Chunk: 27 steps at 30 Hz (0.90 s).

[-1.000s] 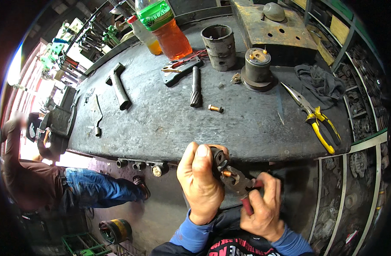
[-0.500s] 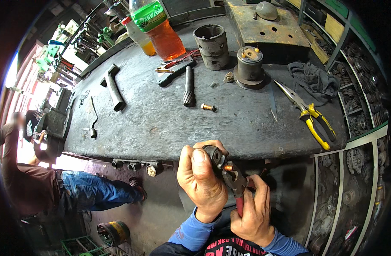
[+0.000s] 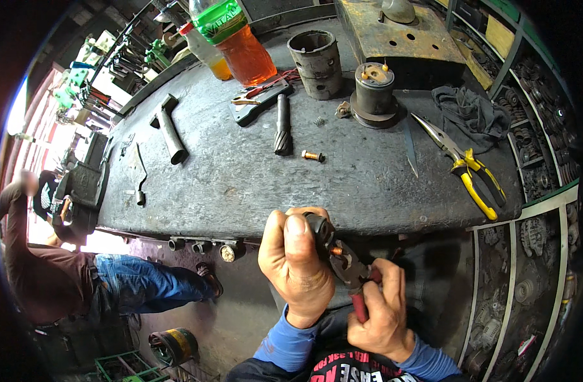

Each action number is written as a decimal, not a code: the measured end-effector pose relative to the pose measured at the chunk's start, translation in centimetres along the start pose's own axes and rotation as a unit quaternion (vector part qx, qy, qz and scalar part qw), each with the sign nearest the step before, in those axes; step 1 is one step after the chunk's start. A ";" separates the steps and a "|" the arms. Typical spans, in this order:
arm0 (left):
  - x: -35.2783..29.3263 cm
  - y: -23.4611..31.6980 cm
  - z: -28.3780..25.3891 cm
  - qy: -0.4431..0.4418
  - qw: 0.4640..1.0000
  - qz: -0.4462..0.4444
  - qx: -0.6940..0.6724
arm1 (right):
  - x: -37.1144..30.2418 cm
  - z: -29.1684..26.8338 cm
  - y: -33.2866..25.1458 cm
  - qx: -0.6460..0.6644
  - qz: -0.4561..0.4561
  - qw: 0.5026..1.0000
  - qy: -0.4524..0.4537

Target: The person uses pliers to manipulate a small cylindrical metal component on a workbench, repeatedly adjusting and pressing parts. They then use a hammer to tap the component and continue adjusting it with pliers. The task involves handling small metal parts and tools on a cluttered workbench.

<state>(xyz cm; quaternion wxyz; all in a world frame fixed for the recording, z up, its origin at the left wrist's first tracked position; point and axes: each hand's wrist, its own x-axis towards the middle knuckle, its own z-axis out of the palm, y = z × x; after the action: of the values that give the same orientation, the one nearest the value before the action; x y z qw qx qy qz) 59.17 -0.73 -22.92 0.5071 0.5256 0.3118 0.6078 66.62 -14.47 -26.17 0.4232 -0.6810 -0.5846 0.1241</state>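
Just off the bench's near edge, my left hand (image 3: 295,258) is closed around a dark, rounded metal part (image 3: 318,228), its thumb pressed along it. A copper-coloured stud (image 3: 337,251) sticks out of this part on the right. My right hand (image 3: 384,312) grips pliers (image 3: 351,275) by their red handles. Their jaws point up at the stud; whether they touch it I cannot tell. Much of the metal part is hidden by my left fingers. On the bench beyond lies a small copper-coloured bolt (image 3: 312,155).
Yellow-handled long-nose pliers (image 3: 462,169) and a dark rag (image 3: 473,114) lie right. A splined shaft (image 3: 282,127), a hollow metal cylinder (image 3: 316,67) and a bottle of red liquid (image 3: 244,51) occupy the bench's back. A hammer-shaped tool (image 3: 168,130) lies left. Another person (image 3: 56,280) is at far left.
My left hand and the metal part have shifted slightly left. My right hand and the red-handled pliers have moved a little right and down. The bench objects stay in place.
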 end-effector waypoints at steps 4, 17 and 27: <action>1.0 2.0 -0.7 -0.068 0.989 -0.123 0.048 | 1.3 -2.6 2.7 -0.167 -0.103 0.980 0.024; -0.3 -0.2 1.3 0.004 1.000 0.005 -0.025 | -0.2 0.4 -1.1 -0.050 0.021 0.998 0.016; -0.3 -1.0 1.2 -0.001 1.000 0.018 -0.007 | -0.3 1.0 -0.4 -0.004 0.044 0.999 -0.003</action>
<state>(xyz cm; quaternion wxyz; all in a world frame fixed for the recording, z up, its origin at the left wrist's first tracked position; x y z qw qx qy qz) 60.56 -0.96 -23.62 0.5003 0.5283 0.2977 0.6180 65.61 -14.37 -26.56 0.4128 -0.7072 -0.5559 0.1428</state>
